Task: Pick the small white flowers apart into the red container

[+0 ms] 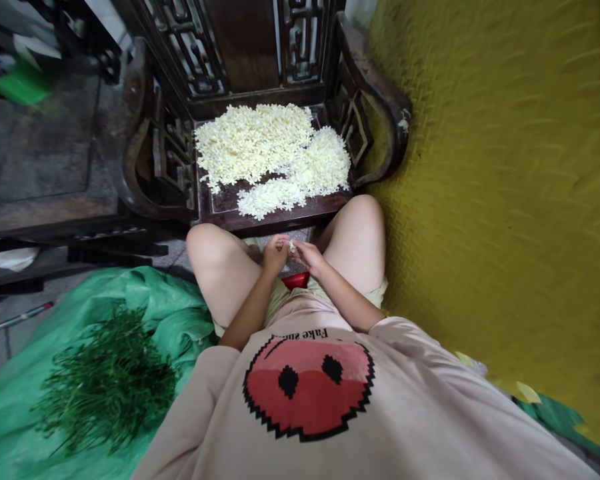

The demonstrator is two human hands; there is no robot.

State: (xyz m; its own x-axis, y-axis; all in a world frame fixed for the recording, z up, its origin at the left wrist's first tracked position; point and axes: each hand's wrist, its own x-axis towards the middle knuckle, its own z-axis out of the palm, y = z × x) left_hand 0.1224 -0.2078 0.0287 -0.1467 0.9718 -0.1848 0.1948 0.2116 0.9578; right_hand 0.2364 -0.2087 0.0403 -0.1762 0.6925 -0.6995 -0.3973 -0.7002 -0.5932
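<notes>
Between my knees, my two hands meet above my lap. My right hand pinches a small white flower at its fingertips. My left hand is closed right beside it, fingers curled together; what they hold, if anything, is too small to make out. Just past my knees, a wide heap of cream-white flowers covers much of the dark wooden chair seat. Whiter flowers are piled at the right and front of the seat. Under my wrists shows part of a red object.
Carved armrests flank the seat. A yellow textured wall stands close on the right. On the left, green leafy stems lie on a green plastic sheet. A green roll sits on a dark wooden table.
</notes>
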